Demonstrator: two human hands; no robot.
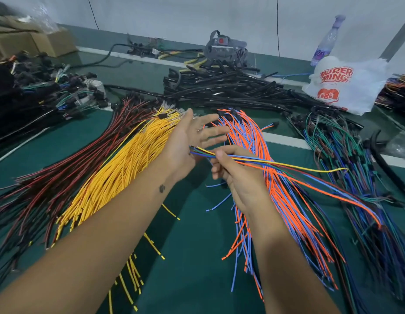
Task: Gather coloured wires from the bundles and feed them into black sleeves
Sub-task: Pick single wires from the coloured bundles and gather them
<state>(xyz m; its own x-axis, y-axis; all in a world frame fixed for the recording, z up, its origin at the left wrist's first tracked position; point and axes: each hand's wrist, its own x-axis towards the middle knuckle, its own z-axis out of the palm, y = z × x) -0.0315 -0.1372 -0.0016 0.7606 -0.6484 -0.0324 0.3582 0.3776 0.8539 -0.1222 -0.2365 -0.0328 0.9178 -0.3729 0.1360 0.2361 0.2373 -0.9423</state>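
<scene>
Green worktop (192, 257) spreads under my arms, covered in wire bundles. My right hand (237, 175) pinches a few coloured wires (287, 165) above the orange-and-blue bundle (280, 200); my left hand (188, 141) is spread, palm at their ends. Black sleeves (231, 91) lie heaped behind.

wire bundles (120, 155) fanned on table (192, 257); sleeves (231, 91) behind; bag (346, 87) right

Bare bench (192, 223) lay between the yellow wires (120, 168) at 9 o'clock and orange-blue wires (276, 193) at 3, strewn with loose strands. Black sleeves (226, 91) blocked 12 o'clock; green-blue wires (346, 159) crowded farther right.
</scene>
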